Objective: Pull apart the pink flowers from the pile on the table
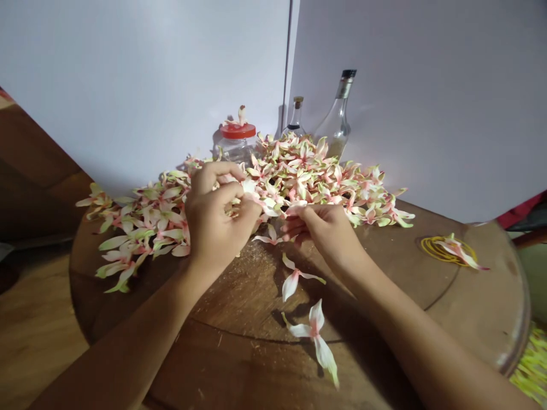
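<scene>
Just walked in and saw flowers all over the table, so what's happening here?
A person sits at a round wooden table with a big heap of pink-and-cream flowers. The left hand pinches one flower from the heap; the right hand touches the petals beside it. Two loose flowers lie nearer the person. Behind stand a red-lidded jar and two glass bottles.

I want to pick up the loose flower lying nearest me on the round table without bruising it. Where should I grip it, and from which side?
Probably pinch the loose flower at its pink centre, where the petals join, coming from above. It lies flat on the wooden table, petals spread, apart from the pile and both hands.
</scene>
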Demonstrator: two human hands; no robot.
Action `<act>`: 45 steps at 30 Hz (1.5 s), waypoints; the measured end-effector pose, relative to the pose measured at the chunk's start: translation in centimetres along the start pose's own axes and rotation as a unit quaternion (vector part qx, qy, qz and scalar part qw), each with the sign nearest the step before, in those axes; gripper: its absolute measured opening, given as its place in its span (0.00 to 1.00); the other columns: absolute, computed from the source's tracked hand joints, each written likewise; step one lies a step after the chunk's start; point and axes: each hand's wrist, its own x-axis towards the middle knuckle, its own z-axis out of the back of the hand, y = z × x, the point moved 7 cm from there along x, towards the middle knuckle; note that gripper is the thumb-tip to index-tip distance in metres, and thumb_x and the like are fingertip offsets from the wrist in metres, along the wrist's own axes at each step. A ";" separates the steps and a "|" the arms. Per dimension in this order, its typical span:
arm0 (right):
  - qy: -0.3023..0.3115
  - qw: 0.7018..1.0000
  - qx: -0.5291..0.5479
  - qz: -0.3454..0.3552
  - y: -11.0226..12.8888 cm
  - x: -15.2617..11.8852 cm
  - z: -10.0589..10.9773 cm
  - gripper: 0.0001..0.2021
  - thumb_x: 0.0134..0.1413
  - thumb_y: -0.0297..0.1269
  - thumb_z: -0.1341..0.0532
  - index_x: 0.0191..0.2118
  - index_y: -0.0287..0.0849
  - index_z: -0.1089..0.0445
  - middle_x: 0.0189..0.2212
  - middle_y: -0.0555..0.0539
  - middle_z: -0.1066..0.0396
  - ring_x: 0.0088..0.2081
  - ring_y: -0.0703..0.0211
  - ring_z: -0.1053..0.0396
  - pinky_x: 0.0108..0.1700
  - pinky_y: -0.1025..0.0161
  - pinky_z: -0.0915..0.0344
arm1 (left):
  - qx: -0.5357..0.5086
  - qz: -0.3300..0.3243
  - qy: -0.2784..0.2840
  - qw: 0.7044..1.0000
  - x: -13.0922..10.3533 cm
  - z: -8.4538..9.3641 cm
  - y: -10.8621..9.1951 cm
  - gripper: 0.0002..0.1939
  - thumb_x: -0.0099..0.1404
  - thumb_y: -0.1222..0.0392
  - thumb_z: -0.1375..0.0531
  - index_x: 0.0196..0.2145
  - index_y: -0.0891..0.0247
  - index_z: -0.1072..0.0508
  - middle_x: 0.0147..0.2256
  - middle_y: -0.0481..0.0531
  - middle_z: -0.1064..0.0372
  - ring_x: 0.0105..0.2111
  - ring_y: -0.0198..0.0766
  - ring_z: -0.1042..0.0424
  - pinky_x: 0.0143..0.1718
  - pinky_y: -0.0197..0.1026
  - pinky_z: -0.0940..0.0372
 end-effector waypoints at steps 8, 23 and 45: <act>-0.112 0.983 0.111 0.088 1.2 -1.9 -0.9 0.14 0.61 0.43 0.40 0.31 0.38 0.25 0.26 0.43 0.23 0.22 0.61 0.29 0.22 0.64 0.35 | -0.249 0.406 -0.165 0.864 -3.8 -2.3 6.8 0.16 0.63 0.61 0.44 0.23 0.58 0.48 0.23 0.44 0.50 0.23 0.32 0.46 0.24 0.40 0.49; -0.169 0.973 0.029 0.157 1.7 -3.0 -0.6 0.19 0.67 0.48 0.46 0.31 0.43 0.28 0.23 0.46 0.28 0.21 0.61 0.34 0.23 0.60 0.39 | -0.279 0.385 -0.211 0.854 -2.5 -1.1 7.3 0.13 0.61 0.67 0.44 0.23 0.60 0.43 0.25 0.45 0.47 0.27 0.31 0.42 0.28 0.37 0.44; -0.228 0.846 -0.326 0.355 6.8 -2.8 4.0 0.15 0.65 0.34 0.42 0.25 0.41 0.35 0.22 0.52 0.40 0.25 0.65 0.43 0.28 0.63 0.48 | -0.202 0.038 0.051 0.977 -0.2 -1.5 0.1 0.08 0.74 0.60 0.45 0.44 0.60 0.26 0.41 0.51 0.28 0.43 0.36 0.29 0.45 0.40 0.34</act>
